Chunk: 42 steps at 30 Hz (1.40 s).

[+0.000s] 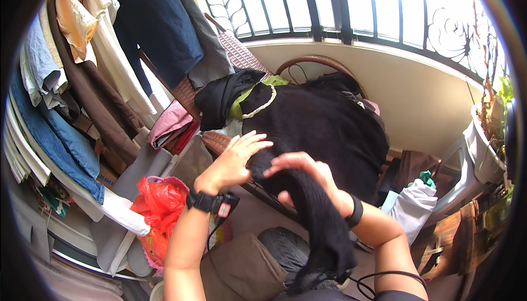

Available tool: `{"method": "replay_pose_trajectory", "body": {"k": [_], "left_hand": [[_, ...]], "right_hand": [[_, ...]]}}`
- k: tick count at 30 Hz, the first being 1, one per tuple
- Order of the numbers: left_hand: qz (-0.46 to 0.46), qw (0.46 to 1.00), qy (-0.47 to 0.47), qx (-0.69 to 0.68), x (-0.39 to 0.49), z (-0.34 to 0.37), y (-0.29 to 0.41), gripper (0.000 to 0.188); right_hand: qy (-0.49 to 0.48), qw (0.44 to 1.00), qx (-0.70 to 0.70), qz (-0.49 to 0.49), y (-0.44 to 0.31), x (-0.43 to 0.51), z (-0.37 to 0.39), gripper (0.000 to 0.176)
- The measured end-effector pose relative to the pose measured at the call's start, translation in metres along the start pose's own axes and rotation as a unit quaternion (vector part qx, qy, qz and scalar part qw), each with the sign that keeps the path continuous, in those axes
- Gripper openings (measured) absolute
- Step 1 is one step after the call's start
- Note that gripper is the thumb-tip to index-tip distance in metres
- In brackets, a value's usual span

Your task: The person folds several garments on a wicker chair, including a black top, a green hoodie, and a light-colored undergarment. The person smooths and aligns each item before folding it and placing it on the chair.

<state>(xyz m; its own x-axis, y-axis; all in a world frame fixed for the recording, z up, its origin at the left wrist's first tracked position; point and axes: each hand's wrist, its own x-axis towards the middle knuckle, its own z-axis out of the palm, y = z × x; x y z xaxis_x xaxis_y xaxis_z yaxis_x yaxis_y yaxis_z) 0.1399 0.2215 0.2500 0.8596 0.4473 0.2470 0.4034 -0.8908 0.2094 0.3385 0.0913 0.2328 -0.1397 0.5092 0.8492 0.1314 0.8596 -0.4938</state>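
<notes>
A black knitted garment (325, 136) with a pale braided neckline trim lies spread over a wicker chair (214, 141) in front of me. My left hand (234, 159) is at its near left edge, palm down with the fingers extended, and seems to touch the cloth. To its right, my right hand (315, 177) has curved fingers with the thumb held apart. A long black sleeve (315, 214) crosses in front of that palm and hangs down towards my lap. Part of the right palm is hidden behind it.
Trousers (160, 25) and other clothes hang on the left. Below them stands a pink basket holding a red plastic bag (158, 206). Black clothing (230, 95) is heaped on the chair. On the right are a potted plant (486, 144) and a wooden box (448, 239). A cable runs by my right arm.
</notes>
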Motion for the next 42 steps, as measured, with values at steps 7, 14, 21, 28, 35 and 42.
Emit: {"method": "replay_pose_trajectory", "body": {"k": [7, 14, 21, 28, 35, 42], "left_hand": [[-0.157, 0.951, 0.066, -0.257, 0.011, -0.011, -0.070, 0.023], [-0.238, 0.967, 0.046, -0.079, 0.049, 0.014, -0.093, 0.037], [-0.171, 0.937, 0.243, -0.183, 0.034, 0.028, -0.101, 0.032], [-0.192, 0.909, 0.268, -0.255, 0.033, 0.021, -0.091, 0.024], [-0.245, 0.924, 0.213, -0.204, 0.037, 0.016, -0.068, 0.014], [-0.242, 0.918, 0.240, -0.200, 0.036, 0.021, -0.073, 0.017]], "right_hand": [[0.092, 0.995, -0.015, 0.043, 0.050, 0.071, -0.050, 0.056], [0.149, 0.813, 0.221, 0.517, 0.242, 0.053, -0.082, 0.032], [0.274, 0.788, 0.182, 0.520, 0.320, 0.023, -0.103, 0.063], [0.227, 0.829, 0.170, 0.482, 0.307, 0.060, -0.130, 0.054], [0.159, 0.804, -0.519, 0.242, 0.277, 0.044, -0.108, 0.063], [-0.116, 0.931, -0.321, 0.128, 0.160, 0.009, -0.030, 0.047]]}}
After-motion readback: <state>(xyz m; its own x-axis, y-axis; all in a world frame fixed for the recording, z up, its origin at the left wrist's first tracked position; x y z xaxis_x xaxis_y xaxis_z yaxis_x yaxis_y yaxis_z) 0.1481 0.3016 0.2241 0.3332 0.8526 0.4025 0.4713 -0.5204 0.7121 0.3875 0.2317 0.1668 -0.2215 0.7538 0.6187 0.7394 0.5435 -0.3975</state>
